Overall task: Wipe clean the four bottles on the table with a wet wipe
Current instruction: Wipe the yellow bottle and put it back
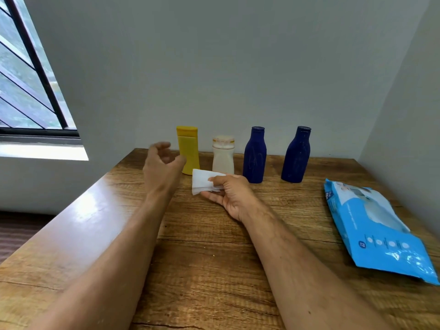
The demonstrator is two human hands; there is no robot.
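Note:
Along the back wall of the wooden table [214,246] stand a yellow bottle [188,150], a white bottle [223,154], and two dark blue bottles [254,154] [296,154], all upright. My right hand [232,196] pinches a folded white wet wipe [204,181] between thumb and fingers, in front of the white bottle. My left hand [160,163] hovers just left of the yellow bottle, fingers loosely curved and holding nothing, close to the bottle but apart from it.
A blue pack of wet wipes [378,229] lies flat at the table's right side, near the side wall. The table's left edge drops to the floor below a window [28,79]. Walls close in behind and to the right.

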